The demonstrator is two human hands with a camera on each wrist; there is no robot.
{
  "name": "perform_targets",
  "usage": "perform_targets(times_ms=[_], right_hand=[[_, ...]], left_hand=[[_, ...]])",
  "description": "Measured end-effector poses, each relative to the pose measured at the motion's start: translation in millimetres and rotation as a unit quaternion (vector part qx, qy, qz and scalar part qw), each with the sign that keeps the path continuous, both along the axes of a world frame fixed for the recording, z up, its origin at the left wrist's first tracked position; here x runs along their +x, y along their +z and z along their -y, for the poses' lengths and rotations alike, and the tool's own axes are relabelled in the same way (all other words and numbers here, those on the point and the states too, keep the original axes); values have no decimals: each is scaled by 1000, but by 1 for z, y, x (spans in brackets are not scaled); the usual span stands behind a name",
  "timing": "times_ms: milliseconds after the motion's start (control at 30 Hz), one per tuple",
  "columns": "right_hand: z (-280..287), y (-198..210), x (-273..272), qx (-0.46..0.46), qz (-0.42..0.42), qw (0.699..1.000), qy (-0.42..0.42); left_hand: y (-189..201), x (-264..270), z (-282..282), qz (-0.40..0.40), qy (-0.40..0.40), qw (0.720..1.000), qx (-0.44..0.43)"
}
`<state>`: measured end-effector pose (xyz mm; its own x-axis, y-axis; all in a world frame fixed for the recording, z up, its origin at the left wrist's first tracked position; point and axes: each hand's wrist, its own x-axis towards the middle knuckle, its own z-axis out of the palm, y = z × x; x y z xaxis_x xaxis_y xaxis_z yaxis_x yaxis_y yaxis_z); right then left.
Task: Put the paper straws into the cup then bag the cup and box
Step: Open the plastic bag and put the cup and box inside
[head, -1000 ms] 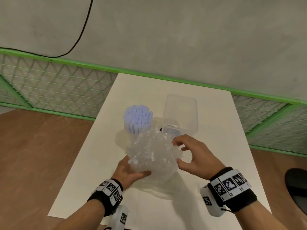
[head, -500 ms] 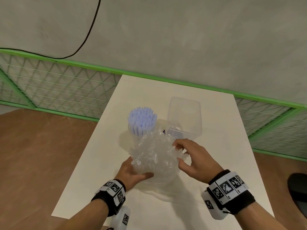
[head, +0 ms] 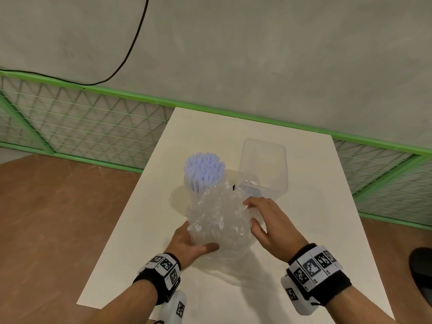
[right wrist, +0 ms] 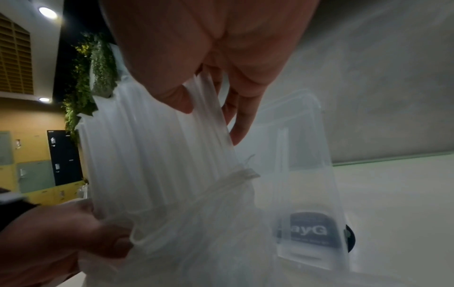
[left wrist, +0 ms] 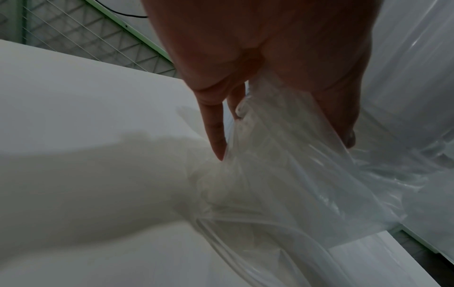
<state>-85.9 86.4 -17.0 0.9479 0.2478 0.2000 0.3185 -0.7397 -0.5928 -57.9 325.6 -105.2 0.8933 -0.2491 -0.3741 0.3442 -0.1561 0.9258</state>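
A bunch of pale blue paper straws [head: 204,170] stands upright in a clear cup [head: 195,195] on the white table [head: 315,206]. To its right stands a clear plastic box [head: 265,169] [right wrist: 309,174] with a grey label low on its side. In front of both, a crumpled clear plastic bag [head: 218,218] [left wrist: 282,165] [right wrist: 159,165] is held up off the table. My left hand [head: 194,244] grips the bag's lower left side, thumb over the front. My right hand [head: 261,220] pinches the bag's upper right edge between thumb and fingers [right wrist: 236,124].
A green-framed wire mesh fence [head: 93,127] runs behind and beside the table, under a grey wall with a black cable [head: 131,47]. Brown floor lies to the left. A dark shape [head: 420,267] sits at the right edge of the head view.
The right hand's fingers have shifted a little along the bag's top right edge. The left hand keeps its grip. The bag stays bunched in front of the cup.
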Motion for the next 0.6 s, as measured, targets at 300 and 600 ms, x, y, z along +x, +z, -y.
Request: perform_targets(times_ms=[300, 600], right_hand=[[-2, -7, 1, 6, -1, 999, -35], [5, 5, 6, -23, -40, 999, 4]], left_hand=[[0, 0, -1, -1, -6, 1000, 7], [-1, -1, -1, 17, -4, 1000, 19]])
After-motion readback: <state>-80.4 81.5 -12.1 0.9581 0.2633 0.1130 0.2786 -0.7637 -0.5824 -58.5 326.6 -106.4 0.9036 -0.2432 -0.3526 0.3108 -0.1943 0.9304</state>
